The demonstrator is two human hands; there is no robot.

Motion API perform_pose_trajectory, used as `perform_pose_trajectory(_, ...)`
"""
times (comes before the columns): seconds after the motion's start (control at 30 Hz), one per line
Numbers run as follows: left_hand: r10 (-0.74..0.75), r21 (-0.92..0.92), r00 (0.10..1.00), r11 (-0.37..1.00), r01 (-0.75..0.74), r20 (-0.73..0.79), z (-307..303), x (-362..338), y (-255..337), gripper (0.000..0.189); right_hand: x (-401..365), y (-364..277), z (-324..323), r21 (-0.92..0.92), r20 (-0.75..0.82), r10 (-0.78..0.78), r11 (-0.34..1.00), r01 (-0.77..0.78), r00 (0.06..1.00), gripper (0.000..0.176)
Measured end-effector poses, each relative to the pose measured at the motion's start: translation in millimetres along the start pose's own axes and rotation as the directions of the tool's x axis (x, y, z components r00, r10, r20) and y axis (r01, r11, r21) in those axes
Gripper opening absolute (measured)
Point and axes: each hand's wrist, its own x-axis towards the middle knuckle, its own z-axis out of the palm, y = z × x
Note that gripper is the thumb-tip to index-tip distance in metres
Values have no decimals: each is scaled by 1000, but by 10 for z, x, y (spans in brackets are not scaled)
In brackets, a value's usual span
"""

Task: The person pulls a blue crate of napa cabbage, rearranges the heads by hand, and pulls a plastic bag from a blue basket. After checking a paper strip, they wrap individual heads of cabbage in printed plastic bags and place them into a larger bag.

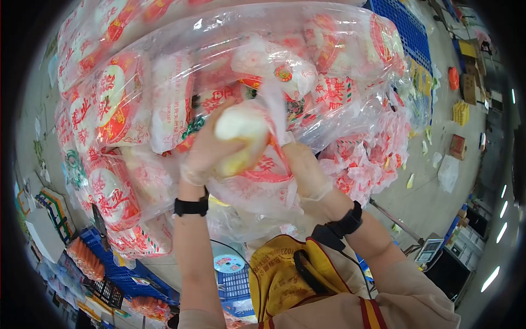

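My left hand (pixel 211 145), in a thin see-through glove, has its fingers wrapped round a pale napa cabbage (pixel 241 125), white at the top and yellow-green lower down. The cabbage is blurred by motion and lies against the mouth of a red-printed plastic bag (pixel 257 189). On the bag's right side, my right hand (pixel 304 167), gloved as well, grips its edge; the fingertips are partly hidden by the plastic. Beneath and beyond both hands lie several filled bags (pixel 118 104) with red print, inside a large clear plastic sack (pixel 219 24).
Crumpled red-and-white bags (pixel 367 156) lie to the right of my hands. Blue crates (pixel 402 30) stand at the back right, and a blue pallet (pixel 129 274) at lower left. Orange bundles (pixel 85 257) are near it. A scale display (pixel 429 249) stands at right.
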Motion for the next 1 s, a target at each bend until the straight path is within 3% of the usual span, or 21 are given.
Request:
perform_pose_trajectory(0.03, -2, 8, 1000, 1000, 2, 0, -80, -95, -5, 85, 38, -287, -49, 250, 26, 131, 959, -133, 991, 33)
perform_pose_trajectory(0.07, -63, -283, 998, 957, 61, 5, -146, -263, 12, 82, 69, -539, -106, 480, 86, 243, 840, -254, 966, 30)
perform_pose_trajectory(0.1, -120, -548, 992, 829, 115, 27, -207, -442, 29, 80, 58, -731, -192, 490, 86, 237, 835, -249, 968, 30)
perform_pose_trajectory(0.13, -120, -536, 992, 837, 115, 25, -276, -615, -168, 80, 27, -895, -300, 487, 118, 144, 854, -183, 983, 29)
perform_pose_trajectory(0.2, -238, -782, 947, 623, -22, -216, -394, -891, -708, 83, -96, -1044, -464, 493, 146, 39, 863, -106, 989, 29)
perform_pose_trajectory(0.27, -219, -855, 929, 494, -158, -299, -132, -1094, -676, 84, -280, -1090, -650, 722, -130, 138, 692, -2, 982, 28)
perform_pose_trajectory(0.37, -103, -875, 920, 364, -319, -378, 365, -1148, -347, 85, -711, -1125, -863, 694, -152, 87, 719, 44, 985, 26)
perform_pose_trajectory(0.43, -5, -863, 904, 299, -407, -428, 540, -1033, -133, 86, -984, -1040, -1008, 441, 233, -222, 892, 101, 947, 26)
perform_pose_trajectory(0.5, 79, -848, 881, 247, -470, -466, 546, -883, 34, 86, -1105, -1004, -986, 427, 695, -311, 904, -24, 648, 30)
perform_pose_trajectory(0.53, 112, -840, 869, 223, -494, -481, 490, -817, 82, 87, -1198, -940, -1030, 427, 697, -314, 904, -21, 644, 30)
perform_pose_trajectory(0.6, 169, -833, 848, 169, -526, -502, 367, -741, 123, 87, -1499, -745, -1283, 183, 743, -91, 981, -71, 663, 27)
perform_pose_trajectory(0.63, 165, -833, 848, 169, -527, -503, 311, -774, 109, 87, -1697, -758, -1551, 177, 569, 506, 695, -697, 649, 24)
perform_pose_trajectory(0.67, 263, -886, 862, 53, -461, -432, 203, -835, 86, 87, -1951, -13, -1780, 93, 307, 362, 909, -406, 880, 28)
perform_pose_trajectory(0.7, 361, -926, 857, -55, -373, -367, 106, -930, 56, 88, -2247, 668, -2111, -547, -3, 107, 832, -92, 994, 34)
perform_pose_trajectory(0.73, 404, -934, 843, -103, -343, -355, 35, -1042, 50, 89, -2569, 1383, -2570, -818, 78, -118, 560, 131, 990, 40)
perform_pose_trajectory(0.77, 390, -933, 848, -105, -345, -358, -58, -1165, -9, 89, -2722, 1973, -2956, -907, -61, 415, 357, -224, 908, 47)
perform_pose_trajectory(0.8, 422, -935, 835, -125, -332, -353, -161, -1268, -79, 91, -2765, 2291, -3153, -907, -269, 785, -12, -421, 558, 55)
perform_pose_trajectory(0.9, 431, -953, 851, -110, -281, -301, -278, -1481, -6, 94, -2267, 909, -2466, -531, -646, 532, 203, -823, 548, 59)
perform_pose_trajectory(0.93, 324, -960, 904, -83, -266, -279, -312, -1540, 35, 95, -2269, 1171, -2417, -647, -631, 391, 210, -733, 670, 66)
perform_pose_trajectory(0.97, 223, -966, 940, -57, -253, -259, -362, -1556, 60, 95, -2119, 1096, -2195, -678, -514, 322, 415, -607, 795, 66)
perform_pose_trajectory(1.0, 240, -962, 931, -44, -271, -273, -418, -1537, 78, 95, -1853, 908, -1845, -672, -396, 205, 600, -434, 895, 65)
